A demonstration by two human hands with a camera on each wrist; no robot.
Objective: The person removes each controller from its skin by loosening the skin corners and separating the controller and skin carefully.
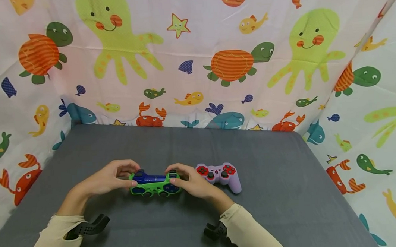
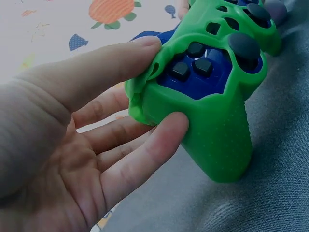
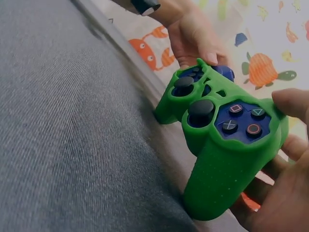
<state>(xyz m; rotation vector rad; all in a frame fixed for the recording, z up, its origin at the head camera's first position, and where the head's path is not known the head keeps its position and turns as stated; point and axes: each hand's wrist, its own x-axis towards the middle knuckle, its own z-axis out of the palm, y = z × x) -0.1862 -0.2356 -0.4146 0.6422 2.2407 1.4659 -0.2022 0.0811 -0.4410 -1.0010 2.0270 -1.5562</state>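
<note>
- Around our table hangs a white curtain printed with octopuses, turtles, crabs, whales and fish; a grey cloth covers the surface before us.
- Between 7 and 8 o'clock from the middle of the head view we have the controller, a blue shell in a green cover.
- At its 9 o'clock end, our left hand pinches it, thumb on the cover's edge near the shoulder, where the green is rumpled and blue shows past it.
- At its 3 o'clock end, our right hand grips it between thumb and fingers. Our hands stand apart, both clamped on the one controller.
- From 12 o'clock, along the far edge, we see a strip of bare shell; the two black sticks lie towards 6 o'clock.
- Through the right opening we see four buttons, marked square, triangle, circle and cross.
- Just past our right hand, at 3 o'clock, lies a purple controller with red buttons and black sticks, one grip pointing to 5 o'clock; the hand hides part of it.
- Both our wrists wear cream sleeves and black mounts.
</note>
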